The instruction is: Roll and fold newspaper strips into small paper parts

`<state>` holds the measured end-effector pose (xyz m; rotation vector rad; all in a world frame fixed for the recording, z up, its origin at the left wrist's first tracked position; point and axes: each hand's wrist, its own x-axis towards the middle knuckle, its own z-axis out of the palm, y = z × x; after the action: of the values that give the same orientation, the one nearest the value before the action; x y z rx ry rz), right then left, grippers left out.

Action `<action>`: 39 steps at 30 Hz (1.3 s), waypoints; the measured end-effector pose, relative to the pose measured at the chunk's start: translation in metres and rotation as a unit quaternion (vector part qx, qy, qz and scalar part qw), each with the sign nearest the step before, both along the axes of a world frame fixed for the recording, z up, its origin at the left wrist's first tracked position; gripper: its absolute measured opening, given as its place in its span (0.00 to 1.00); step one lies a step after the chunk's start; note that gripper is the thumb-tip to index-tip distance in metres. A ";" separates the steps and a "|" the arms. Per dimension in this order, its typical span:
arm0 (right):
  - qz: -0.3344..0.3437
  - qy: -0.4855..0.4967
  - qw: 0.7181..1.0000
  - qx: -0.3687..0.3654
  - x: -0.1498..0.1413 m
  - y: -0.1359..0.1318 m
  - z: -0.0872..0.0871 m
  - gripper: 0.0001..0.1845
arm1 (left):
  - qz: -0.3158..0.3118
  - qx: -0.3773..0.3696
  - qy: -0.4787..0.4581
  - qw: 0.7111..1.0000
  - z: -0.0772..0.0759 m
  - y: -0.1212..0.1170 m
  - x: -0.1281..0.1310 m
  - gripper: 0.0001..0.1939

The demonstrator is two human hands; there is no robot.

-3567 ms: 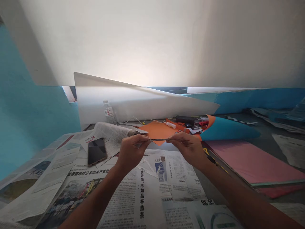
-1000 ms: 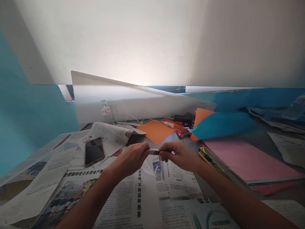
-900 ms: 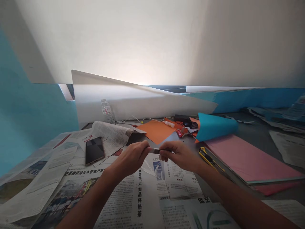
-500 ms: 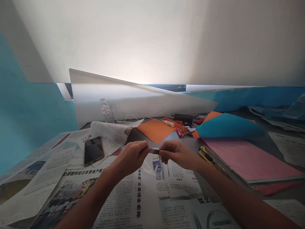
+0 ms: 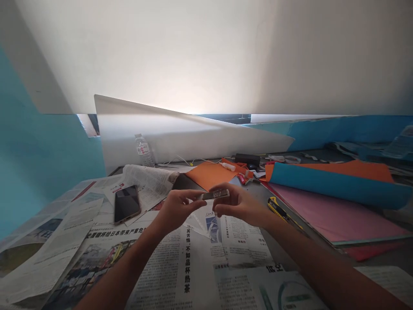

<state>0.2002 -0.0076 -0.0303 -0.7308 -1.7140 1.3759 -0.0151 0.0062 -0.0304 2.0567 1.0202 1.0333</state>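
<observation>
Between my hands, above the newspaper, is a small flat strip, dark along its middle with a pale, patterned right end; what it is made of is hard to make out. My left hand pinches its left end between thumb and fingers. At the right end, my right hand has its fingers curled around the strip, the index finger behind it and the thumb below. Below the hands lie narrow pale paper pieces on the printed sheets.
A phone and a crumpled newspaper lie to the left, with a water bottle behind. Right of my hands are a yellow utility knife, pink paper sheets and a curled blue sheet. Orange paper and a glue tube lie behind.
The strip has turned so more of its face and its right end show. My right fingers have loosened and shifted around it. The blue and orange sheets at right have flopped rightward, flatter.
</observation>
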 end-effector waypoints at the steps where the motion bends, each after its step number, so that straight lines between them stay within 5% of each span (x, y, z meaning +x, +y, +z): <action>1: -0.014 0.005 1.000 0.018 -0.001 -0.001 0.000 0.19 | -0.008 -0.034 -0.023 0.999 0.000 0.001 0.000 0.11; 7: -0.136 -0.057 0.978 0.149 -0.006 -0.007 -0.001 0.08 | -0.054 -0.157 -0.155 0.974 -0.006 0.003 0.006 0.16; 14: -0.216 -0.108 0.893 0.379 -0.007 -0.012 -0.007 0.05 | -0.093 -0.314 -0.284 0.901 -0.008 -0.006 0.016 0.19; 17: -0.187 -0.133 0.877 0.422 -0.009 -0.012 -0.013 0.06 | -0.076 -0.300 -0.288 0.906 -0.008 -0.008 0.020 0.21; 22: -0.147 -0.209 0.808 0.530 -0.013 -0.012 -0.016 0.09 | -0.051 -0.284 -0.281 0.915 -0.005 -0.010 0.023 0.29; 31: -0.152 -0.207 0.777 0.575 -0.007 -0.008 -0.017 0.10 | -0.048 -0.347 -0.345 0.871 -0.006 -0.009 0.019 0.23; 36: -0.166 -0.180 0.764 0.597 -0.006 -0.009 -0.016 0.09 | -0.037 -0.338 -0.315 0.886 -0.002 -0.012 0.020 0.16; 39: -0.157 -0.188 0.766 0.594 -0.008 -0.012 -0.014 0.08 | 0.028 -0.245 -0.269 0.931 -0.001 -0.012 0.020 0.12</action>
<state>0.1918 -0.0198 -0.0445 -0.4777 -2.1702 -0.2573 0.0052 -0.0059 -0.0311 1.2497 0.9249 1.1432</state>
